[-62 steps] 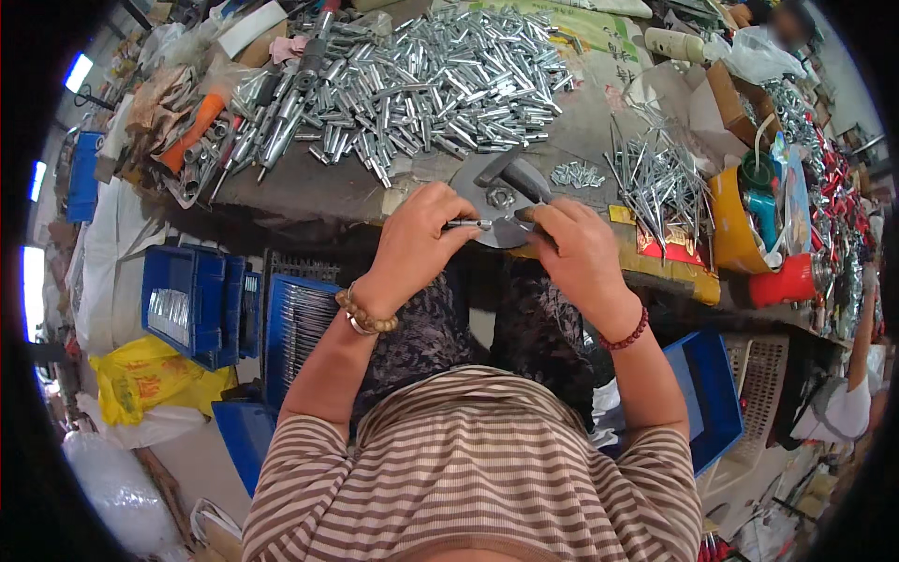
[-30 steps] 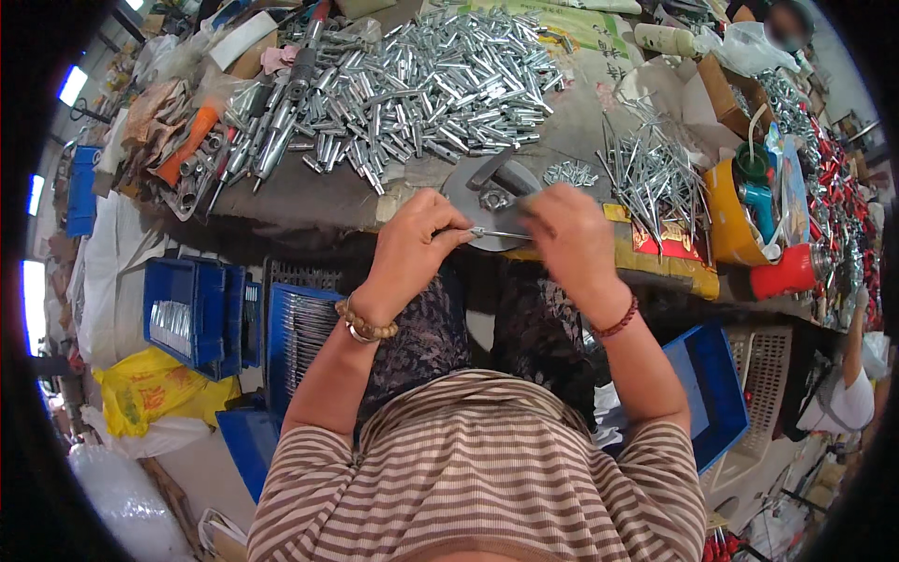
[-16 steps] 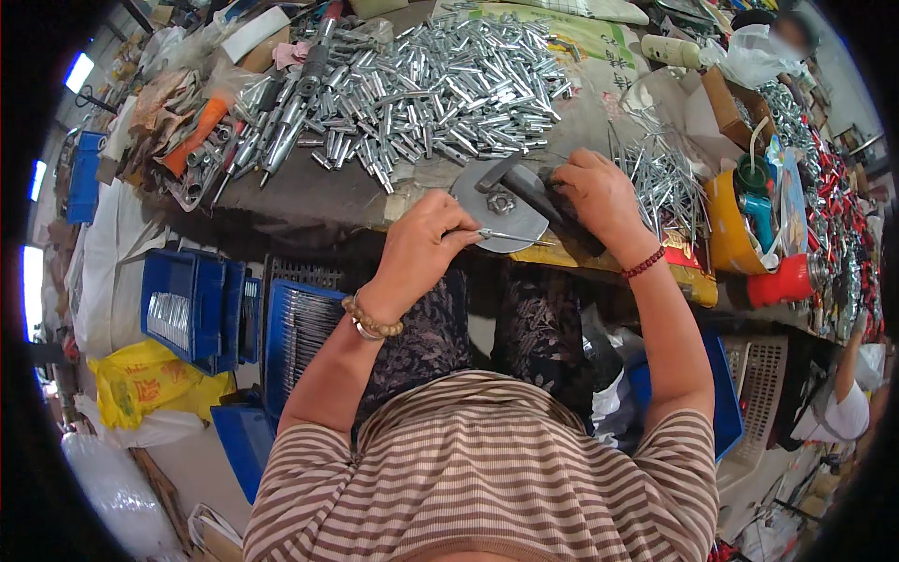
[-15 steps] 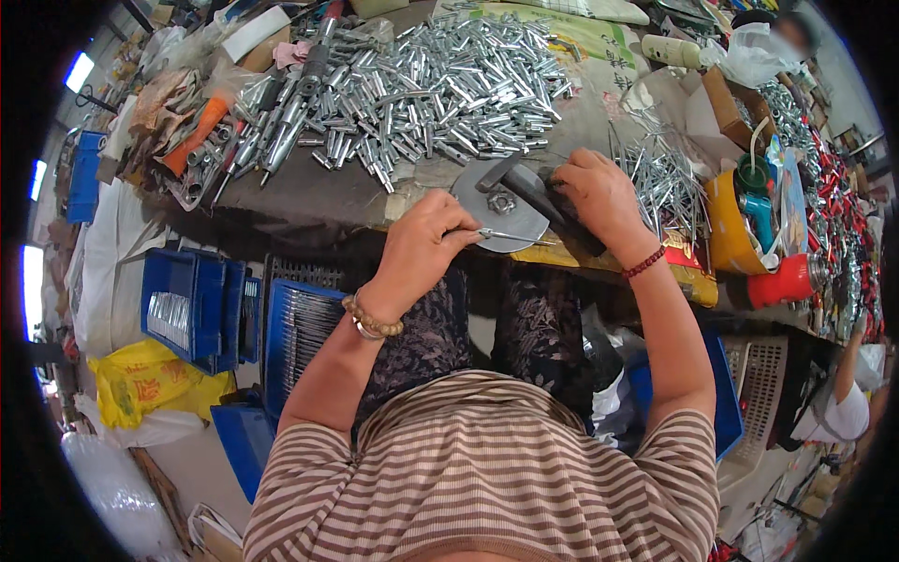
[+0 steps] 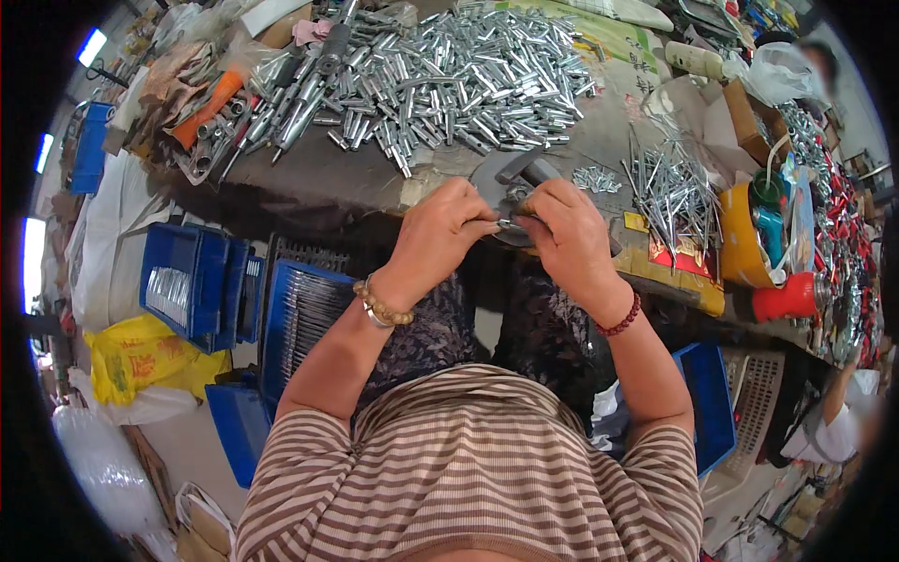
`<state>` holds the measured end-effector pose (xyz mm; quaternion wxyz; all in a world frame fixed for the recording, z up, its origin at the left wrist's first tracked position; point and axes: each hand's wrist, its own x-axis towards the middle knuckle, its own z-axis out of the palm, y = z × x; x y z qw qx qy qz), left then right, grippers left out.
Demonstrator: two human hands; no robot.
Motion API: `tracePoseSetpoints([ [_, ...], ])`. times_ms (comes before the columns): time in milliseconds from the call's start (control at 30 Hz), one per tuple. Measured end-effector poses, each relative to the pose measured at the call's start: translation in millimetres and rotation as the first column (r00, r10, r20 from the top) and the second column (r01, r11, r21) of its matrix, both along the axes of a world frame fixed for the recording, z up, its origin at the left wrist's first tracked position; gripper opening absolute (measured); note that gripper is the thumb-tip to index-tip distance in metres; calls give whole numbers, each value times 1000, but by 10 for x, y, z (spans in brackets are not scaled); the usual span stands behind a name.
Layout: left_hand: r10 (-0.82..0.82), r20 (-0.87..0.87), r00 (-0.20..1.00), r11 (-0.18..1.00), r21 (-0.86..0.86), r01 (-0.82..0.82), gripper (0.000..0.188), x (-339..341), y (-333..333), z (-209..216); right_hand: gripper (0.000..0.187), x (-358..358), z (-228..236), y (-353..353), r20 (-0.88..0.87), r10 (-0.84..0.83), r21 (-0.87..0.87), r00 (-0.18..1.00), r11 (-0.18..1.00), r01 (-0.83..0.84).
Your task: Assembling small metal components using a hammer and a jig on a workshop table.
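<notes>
Both my hands meet over the near edge of the bench, fingertips almost touching. My left hand (image 5: 448, 232) pinches a small, thin metal rod (image 5: 504, 224), most of it hidden by the fingers. My right hand (image 5: 565, 232) is closed at the rod's other end; whatever else it pinches is too small to make out. Behind the fingers lies a round grey metal disc (image 5: 484, 175). A hammer (image 5: 536, 172) rests over the disc, its handle mostly covered by my right hand. To the right of the hammer is a little heap of small metal pieces (image 5: 596, 179).
A big pile of shiny metal tubes (image 5: 468, 80) covers the bench beyond. Thin metal rods (image 5: 676, 187) lie at right, near a yellow container (image 5: 744, 234) and a red cylinder (image 5: 787, 298). Blue bins (image 5: 187, 290) stand below at left. Another person (image 5: 829, 421) is at far right.
My right hand has come left and nearer, off the small metal pieces, and now meets my left hand at the rod. My left hand has shifted slightly right.
</notes>
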<state>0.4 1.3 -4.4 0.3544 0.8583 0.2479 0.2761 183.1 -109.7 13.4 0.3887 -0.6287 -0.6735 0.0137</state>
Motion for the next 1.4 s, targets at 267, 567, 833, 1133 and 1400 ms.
tracePoseSetpoints([
  [267, -4, -4, 1000, 1000, 15, 4, 11, -15, -7, 19, 15, -54, 5, 30, 163, 9, -27, 987, 1000, -4],
  [567, -6, 27, 1000, 1000, 19, 6, 8, 19, 16, -52, 13, -118, 61, -11, 404, -16, -130, 914, 989, 75],
  [833, -56, -8, 998, 992, -112, 55, 14, -14, 59, 11, 29, 256, 44, -227, 341, -271, -136, 900, 933, 333],
  [1133, -83, 30, 996, 993, -83, 85, 15, -34, 114, -78, 45, -114, 186, -740, 57, -259, 12, 964, 966, 259],
  [1400, -87, 89, 992, 994, -62, 93, 16, -32, 122, -118, 37, -184, 89, -798, 265, -162, -78, 951, 979, 189],
])
